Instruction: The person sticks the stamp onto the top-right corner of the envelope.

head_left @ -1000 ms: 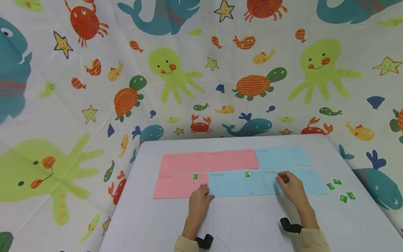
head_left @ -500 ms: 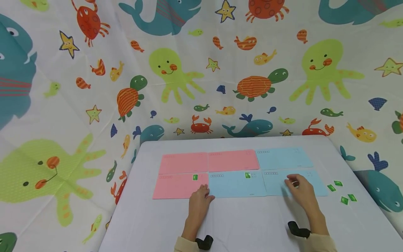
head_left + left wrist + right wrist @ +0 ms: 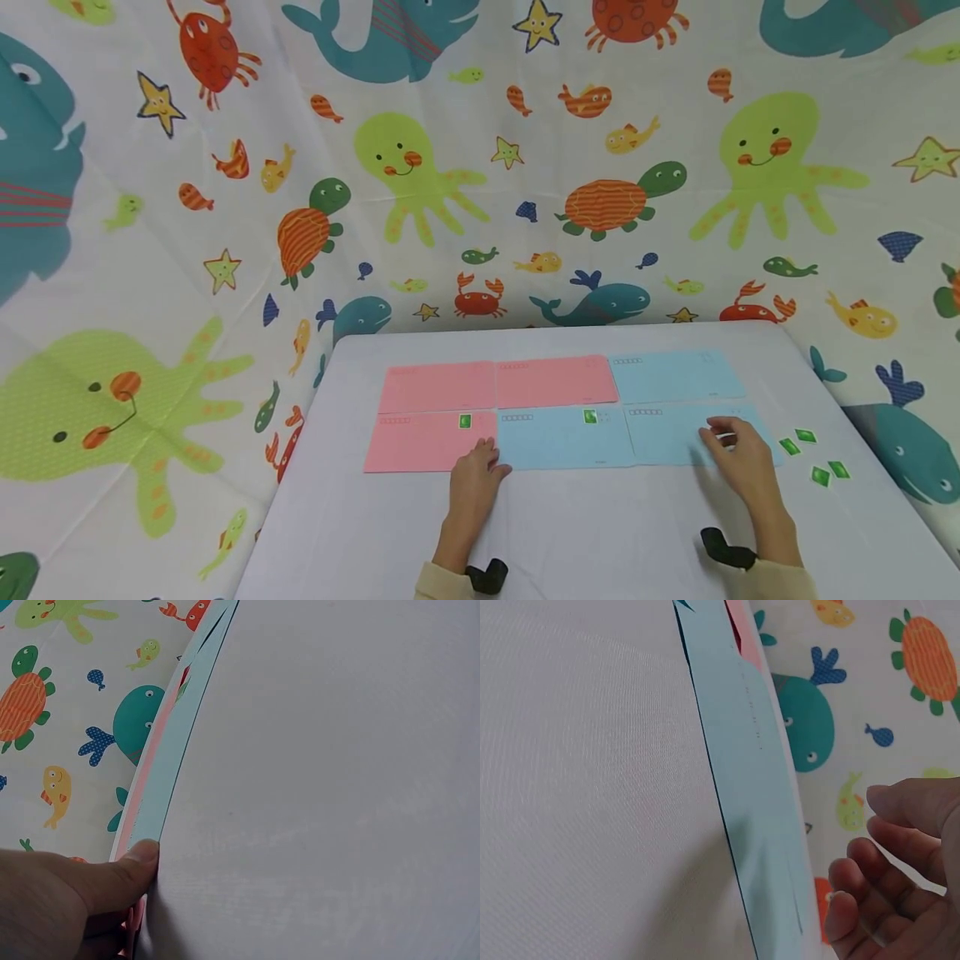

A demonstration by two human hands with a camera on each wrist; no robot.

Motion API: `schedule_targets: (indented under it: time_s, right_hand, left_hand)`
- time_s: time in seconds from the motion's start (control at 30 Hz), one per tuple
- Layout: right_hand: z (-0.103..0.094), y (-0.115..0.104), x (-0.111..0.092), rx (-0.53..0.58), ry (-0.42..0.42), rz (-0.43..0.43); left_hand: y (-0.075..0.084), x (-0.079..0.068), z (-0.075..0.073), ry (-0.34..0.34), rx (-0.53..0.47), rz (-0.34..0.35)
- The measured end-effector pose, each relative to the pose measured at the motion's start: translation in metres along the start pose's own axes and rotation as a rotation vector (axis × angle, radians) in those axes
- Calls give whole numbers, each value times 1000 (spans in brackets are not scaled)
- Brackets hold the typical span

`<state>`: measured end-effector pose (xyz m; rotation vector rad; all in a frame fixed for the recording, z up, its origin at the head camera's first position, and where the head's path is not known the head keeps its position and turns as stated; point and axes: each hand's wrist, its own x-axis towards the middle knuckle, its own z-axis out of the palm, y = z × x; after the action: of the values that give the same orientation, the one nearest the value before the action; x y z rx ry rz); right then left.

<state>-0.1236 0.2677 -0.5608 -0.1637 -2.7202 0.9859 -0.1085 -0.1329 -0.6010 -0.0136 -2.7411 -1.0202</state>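
Observation:
Pink and blue envelopes lie flat in two rows of three. My left hand [image 3: 474, 483] rests at the seam between the front pink envelope [image 3: 423, 446] and the front middle blue envelope [image 3: 555, 446], its fingers extended. In the left wrist view, the thumb [image 3: 142, 851] touches the blue envelope's near edge. One green stamp [image 3: 465, 422] sits on that pink envelope, another green stamp [image 3: 590, 417] on that blue one. Above the front right blue envelope [image 3: 663, 442] hovers my right hand [image 3: 742, 458], fingers loosely curled with nothing visible between them.
Several loose green stamps [image 3: 821, 477] lie on the white tabletop [image 3: 585, 533] to the right of the envelopes. Behind the back row, with two pink envelopes [image 3: 555, 382] and a blue envelope [image 3: 675, 375], hangs a sea-animal curtain [image 3: 525, 108].
My right hand has moved rightward across the front right blue envelope, from near its row of printed boxes toward its right side. The left hand stays where it was.

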Motion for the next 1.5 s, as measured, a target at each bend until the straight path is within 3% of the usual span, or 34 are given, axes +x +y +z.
schedule_targets:
  time_s: [0.33,1.5]
  right_hand:
    - [-11,7,-1,-4,3,63]
    - [-51,47,-1,2,15,409]
  left_hand:
    - [1,2,0,-16,-11,-40]
    - [2,-1,-1,-17,-3,-15]
